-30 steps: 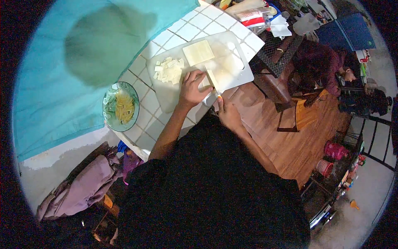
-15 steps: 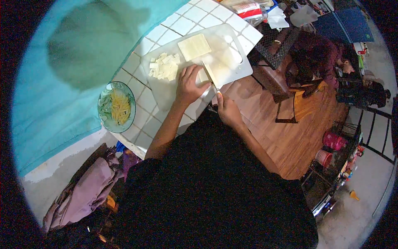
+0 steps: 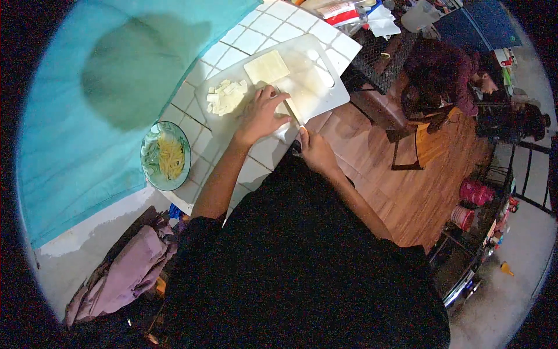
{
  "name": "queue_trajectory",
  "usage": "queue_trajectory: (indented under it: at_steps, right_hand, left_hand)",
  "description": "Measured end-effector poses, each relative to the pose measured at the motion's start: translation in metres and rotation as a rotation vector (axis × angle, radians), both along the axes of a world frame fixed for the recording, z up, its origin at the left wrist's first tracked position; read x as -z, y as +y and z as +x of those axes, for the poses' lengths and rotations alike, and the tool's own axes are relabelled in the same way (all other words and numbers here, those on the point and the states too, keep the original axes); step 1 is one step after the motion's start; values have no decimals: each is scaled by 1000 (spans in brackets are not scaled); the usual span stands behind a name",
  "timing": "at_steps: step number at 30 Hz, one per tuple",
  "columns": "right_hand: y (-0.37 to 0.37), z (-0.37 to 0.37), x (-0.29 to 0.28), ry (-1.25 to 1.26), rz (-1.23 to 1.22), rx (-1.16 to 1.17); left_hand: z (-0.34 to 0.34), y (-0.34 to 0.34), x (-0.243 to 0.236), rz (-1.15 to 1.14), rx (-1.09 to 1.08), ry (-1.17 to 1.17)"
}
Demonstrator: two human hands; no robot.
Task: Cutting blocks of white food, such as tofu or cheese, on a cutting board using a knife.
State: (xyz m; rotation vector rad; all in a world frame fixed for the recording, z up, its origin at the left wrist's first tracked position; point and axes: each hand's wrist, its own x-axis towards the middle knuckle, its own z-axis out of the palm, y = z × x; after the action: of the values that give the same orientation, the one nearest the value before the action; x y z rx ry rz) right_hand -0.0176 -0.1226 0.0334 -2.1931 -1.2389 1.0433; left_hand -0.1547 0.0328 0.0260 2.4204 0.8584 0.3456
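Observation:
A white cutting board [image 3: 334, 96] lies on the tiled counter. My right hand [image 3: 318, 152] grips the handle of a knife [image 3: 293, 110], whose blade points away across the board. Fingers and thumb of my left hand [image 3: 260, 119] curl around a small pale piece [image 3: 282, 109] beside the blade; the hand partly hides it. Beyond the fingers rests a pale yellow square slab [image 3: 267, 67], cheese or tofu, I cannot tell which. Left of it sits a heap of small pale cubes [image 3: 226, 97].
A glass bowl [image 3: 165, 156] of yellow strips and pale green pieces stands at the counter's left edge, by a turquoise cloth [image 3: 64, 145]. A plastic package [image 3: 343, 13] lies at the far end. Rightward are a person [image 3: 442, 72] and a wooden chair [image 3: 429, 139].
The view has shifted slightly. My left fingers have moved closer around the blade's far end and the small piece. The knife stays in my right hand.

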Motion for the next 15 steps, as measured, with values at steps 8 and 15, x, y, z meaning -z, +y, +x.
queue_trajectory:
  at_steps: [8,15]
  right_hand:
    - [-18,1,0,23,-46,37]
    - [-40,8,-17,28,-47,6]
  left_hand:
    - [4,2,-8,-68,6,66]
    - [4,-1,-9,-16,-3,70]
